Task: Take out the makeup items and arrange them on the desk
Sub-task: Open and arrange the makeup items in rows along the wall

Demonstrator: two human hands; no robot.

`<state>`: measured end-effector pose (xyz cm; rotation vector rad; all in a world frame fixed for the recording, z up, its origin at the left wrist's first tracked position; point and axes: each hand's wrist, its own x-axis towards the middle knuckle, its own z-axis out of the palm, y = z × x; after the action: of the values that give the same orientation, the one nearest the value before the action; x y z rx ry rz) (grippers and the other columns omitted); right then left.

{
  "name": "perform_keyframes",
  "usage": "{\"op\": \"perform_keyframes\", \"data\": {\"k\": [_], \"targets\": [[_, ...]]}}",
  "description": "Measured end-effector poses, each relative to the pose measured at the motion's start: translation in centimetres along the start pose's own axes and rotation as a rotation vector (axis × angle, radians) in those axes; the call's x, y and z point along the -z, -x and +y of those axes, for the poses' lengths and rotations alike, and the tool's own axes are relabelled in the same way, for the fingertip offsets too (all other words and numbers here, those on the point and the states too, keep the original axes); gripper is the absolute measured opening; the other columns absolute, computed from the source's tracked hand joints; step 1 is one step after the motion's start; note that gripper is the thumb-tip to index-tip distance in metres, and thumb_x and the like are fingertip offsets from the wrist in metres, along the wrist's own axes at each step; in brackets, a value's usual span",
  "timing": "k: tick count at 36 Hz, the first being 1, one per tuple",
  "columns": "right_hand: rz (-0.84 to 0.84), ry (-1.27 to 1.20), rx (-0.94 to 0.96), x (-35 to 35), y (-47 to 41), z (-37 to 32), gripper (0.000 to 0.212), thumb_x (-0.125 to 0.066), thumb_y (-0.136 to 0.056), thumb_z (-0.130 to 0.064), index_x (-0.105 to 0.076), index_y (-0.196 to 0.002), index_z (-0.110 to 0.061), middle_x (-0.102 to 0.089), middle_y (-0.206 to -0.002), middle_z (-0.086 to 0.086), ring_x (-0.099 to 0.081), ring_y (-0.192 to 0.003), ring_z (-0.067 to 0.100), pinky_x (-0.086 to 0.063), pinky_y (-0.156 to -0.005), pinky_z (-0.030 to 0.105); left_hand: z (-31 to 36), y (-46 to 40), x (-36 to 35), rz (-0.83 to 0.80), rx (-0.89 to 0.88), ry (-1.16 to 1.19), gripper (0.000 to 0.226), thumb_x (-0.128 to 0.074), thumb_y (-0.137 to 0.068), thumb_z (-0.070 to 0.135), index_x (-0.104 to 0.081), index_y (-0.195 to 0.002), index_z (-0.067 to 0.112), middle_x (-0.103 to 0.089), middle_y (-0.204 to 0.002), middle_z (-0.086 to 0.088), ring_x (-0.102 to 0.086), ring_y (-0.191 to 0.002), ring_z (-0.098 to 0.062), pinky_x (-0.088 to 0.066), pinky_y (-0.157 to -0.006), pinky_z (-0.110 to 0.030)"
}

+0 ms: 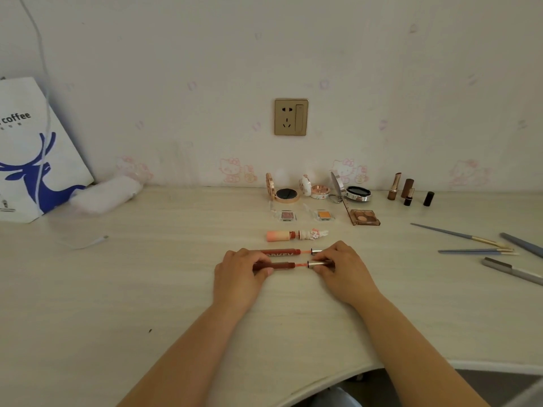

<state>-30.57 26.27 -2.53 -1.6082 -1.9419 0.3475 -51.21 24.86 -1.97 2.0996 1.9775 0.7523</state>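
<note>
Two hands are working one lip gloss in front of the wall socket (pixel 291 117): the left hand (pixel 239 277) is gripping the red tube (pixel 276 265) and the right hand (pixel 343 271) is pinching its silver cap (pixel 316 264), with the pink wand showing between them. The tube appears to be lying on or just above the desk (pixel 147 289), directly below the socket. By my reading, the person is setting this opened gloss into the display, parallel to the second red gloss (pixel 283 252) lying just beyond it toward the socket. The next move is calling for lining both parts up straight, then letting go.

Compacts and small palettes are sitting in rows nearer the socket, lipsticks (pixel 407 189) standing to its right, brushes (pixel 470 242) farther right. A coffee bag (pixel 32 148) is leaning against the wall far left of the socket.
</note>
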Motion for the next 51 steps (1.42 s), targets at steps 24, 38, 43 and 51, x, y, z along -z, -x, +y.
{"op": "perform_keyframes", "data": {"k": [24,38,43,51], "targets": [[0.437,-0.192,-0.093,4.2,2.4,1.7,0.008,-0.051,-0.093,-0.020,-0.059,-0.095,-0.020,-0.053,-0.093,-0.006,-0.049,-0.083,0.008,-0.035,-0.066,0.011,7.4,-0.2,-2.2,0.201,-0.291,0.229,0.023,-0.060,-0.089,0.029,-0.063,-0.110,0.022,-0.056,-0.111,0.005,-0.046,-0.105,-0.014,-0.038,-0.090,-0.025],[0.556,0.046,-0.345,14.1,8.3,13.7,0.015,-0.050,-0.094,-0.021,-0.062,-0.089,-0.015,-0.052,-0.089,-0.007,-0.045,-0.088,0.013,-0.030,-0.073,0.023,23.8,0.2,-10.2,-0.110,-0.486,0.236,0.023,-0.052,-0.092,0.035,-0.059,-0.113,0.027,-0.052,-0.118,0.007,-0.040,-0.116,-0.013,-0.040,-0.095,-0.030],[0.612,0.065,-0.422,17.5,10.1,18.0,0.015,-0.051,-0.093,-0.018,-0.063,-0.087,-0.013,-0.055,-0.090,-0.003,-0.048,-0.093,0.019,-0.030,-0.075,0.024,28.9,0.8,-13.0,-0.223,-0.551,0.169,0.031,-0.050,-0.093,0.035,-0.052,-0.123,0.027,-0.048,-0.126,0.005,-0.039,-0.120,-0.015,-0.039,-0.096,-0.029],[0.591,0.188,-0.523,20.7,11.3,22.7,0.018,-0.051,-0.094,-0.019,-0.065,-0.098,-0.009,-0.058,-0.100,0.008,-0.045,-0.096,0.025,-0.034,-0.075,0.030,33.0,0.4,-16.3,-0.240,-0.603,0.094,0.033,-0.052,-0.092,0.034,-0.051,-0.123,0.026,-0.047,-0.127,0.004,-0.038,-0.120,-0.019,-0.039,-0.095,-0.032]]}}
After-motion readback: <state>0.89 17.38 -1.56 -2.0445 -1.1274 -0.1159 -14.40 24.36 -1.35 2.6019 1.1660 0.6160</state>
